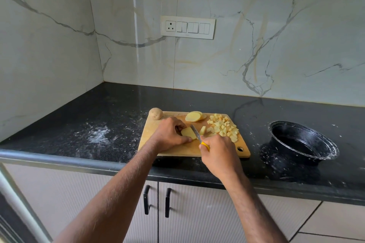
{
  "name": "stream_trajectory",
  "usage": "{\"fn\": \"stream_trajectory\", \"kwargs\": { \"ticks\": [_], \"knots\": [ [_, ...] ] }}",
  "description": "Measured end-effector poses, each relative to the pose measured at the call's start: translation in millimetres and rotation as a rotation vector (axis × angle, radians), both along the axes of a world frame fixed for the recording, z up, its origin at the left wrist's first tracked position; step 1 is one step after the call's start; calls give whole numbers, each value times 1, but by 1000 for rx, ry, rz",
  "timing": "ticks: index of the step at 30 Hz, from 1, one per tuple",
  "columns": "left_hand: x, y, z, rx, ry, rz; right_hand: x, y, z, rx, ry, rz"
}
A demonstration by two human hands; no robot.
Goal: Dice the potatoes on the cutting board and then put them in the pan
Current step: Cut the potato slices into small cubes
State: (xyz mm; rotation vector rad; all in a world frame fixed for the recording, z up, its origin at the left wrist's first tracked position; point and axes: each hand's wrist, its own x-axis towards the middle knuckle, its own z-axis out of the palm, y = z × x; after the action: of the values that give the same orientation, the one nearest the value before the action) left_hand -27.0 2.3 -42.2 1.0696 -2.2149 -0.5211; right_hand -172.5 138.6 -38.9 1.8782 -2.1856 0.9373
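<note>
While a person stands at a black worktop (110,108) set into a marble-walled corner, the dicing is partly done, as far as can be judged. A black pan (303,142) sits on the worktop just beyond the right edge of the cutting board; no potato shows inside it, so the transfer seems not yet begun. A wooden cutting board (177,151) lies near the front edge of the worktop. At its right end is a pile of potato cubes (224,127). At its back edge rest several cut potato slices (194,116), waiting to be diced. A whole unpeeled potato (155,113) sits at the board's back left corner, untouched.

Near the middle of the board, the left hand (169,134) curls its fingers over a potato piece (188,133), holding it steady. The right hand (218,151) is closed around the yellow handle of a small knife (195,131), whose blade rests against that piece. A few freshly cut bits lie just right of the blade.
</note>
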Motion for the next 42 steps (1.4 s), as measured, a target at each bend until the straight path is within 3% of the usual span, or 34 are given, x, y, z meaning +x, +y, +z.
{"fn": "stream_trajectory", "kwargs": {
  "ticks": [25, 42],
  "knots": [
    [1, -6, -3, 21, 64, -10, 16, -23, 8, 90, 118, 44],
    [2, -10, 0, 24, -23, 25, -7, 4, -12, 80, 124, 77]
  ]
}}
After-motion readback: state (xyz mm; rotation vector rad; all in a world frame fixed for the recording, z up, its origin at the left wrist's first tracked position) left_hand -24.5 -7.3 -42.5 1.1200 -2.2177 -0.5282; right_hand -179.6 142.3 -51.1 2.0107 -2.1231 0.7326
